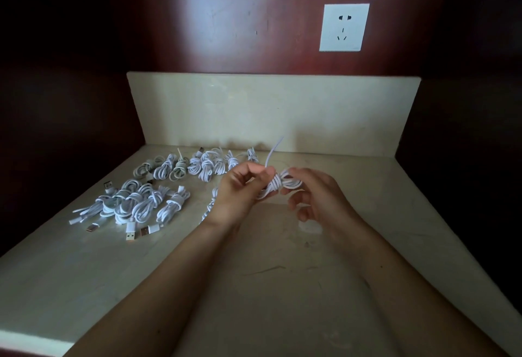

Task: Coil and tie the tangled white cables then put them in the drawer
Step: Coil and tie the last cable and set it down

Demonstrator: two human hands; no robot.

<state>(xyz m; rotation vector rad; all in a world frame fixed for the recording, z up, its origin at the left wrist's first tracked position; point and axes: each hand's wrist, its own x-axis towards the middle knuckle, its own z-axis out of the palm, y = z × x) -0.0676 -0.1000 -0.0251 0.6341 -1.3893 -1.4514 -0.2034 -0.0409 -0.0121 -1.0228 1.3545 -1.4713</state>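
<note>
A coiled white cable (282,183) hangs between both hands above the pale stone counter (268,286). My left hand (240,190) pinches the cable's free end, which sticks up and back from the bundle. My right hand (316,193) holds the right side of the coil with curled fingers. Wraps of cable circle the middle of the bundle. Several tied white cable bundles (147,201) lie on the counter at the left, and more tied cable bundles (203,164) sit in a row near the back. No drawer is in view.
A low stone backsplash (271,111) closes the counter's rear edge. Dark red-brown wood panels stand behind and on both sides. A white wall socket (344,27) sits on the back panel at upper right. USB plugs (135,234) of the left bundles point toward the front.
</note>
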